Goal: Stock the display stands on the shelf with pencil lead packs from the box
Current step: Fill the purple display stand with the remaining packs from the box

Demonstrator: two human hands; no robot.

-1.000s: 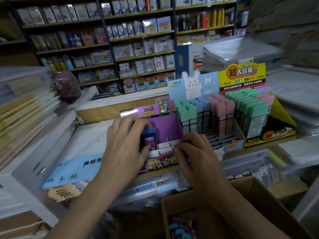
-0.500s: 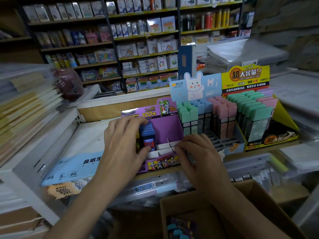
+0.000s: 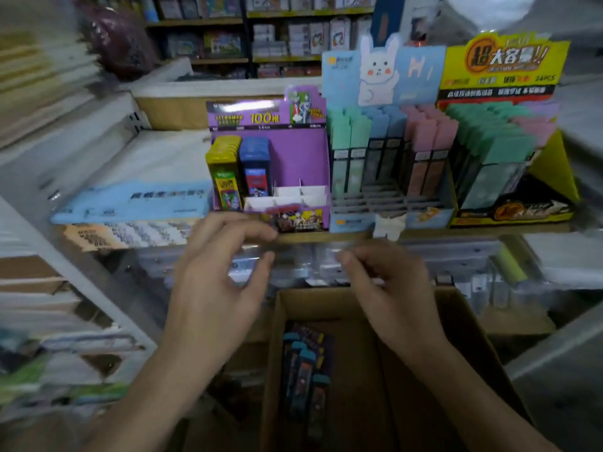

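Observation:
A purple display stand (image 3: 293,148) sits on the shelf with a row of yellow lead packs (image 3: 224,171) and a row of blue lead packs (image 3: 256,168) in its left slots; its white dividers on the right are bare. Below, a brown cardboard box (image 3: 456,324) holds several dark lead packs with blue caps (image 3: 305,370). My left hand (image 3: 218,285) and my right hand (image 3: 388,288) hover side by side between the shelf edge and the box, fingers loosely curled, holding nothing.
A blue rabbit display stand (image 3: 388,151) with green, blue and pink packs and a yellow display stand (image 3: 509,141) with green packs stand to the right. Stacked paper (image 3: 130,200) lies on the left. Clear pouches (image 3: 456,272) hang under the shelf.
My left hand has let go of the blue packs, which now stand in the purple stand. Both hands have drawn back from the stand toward the box, and the view has tilted down.

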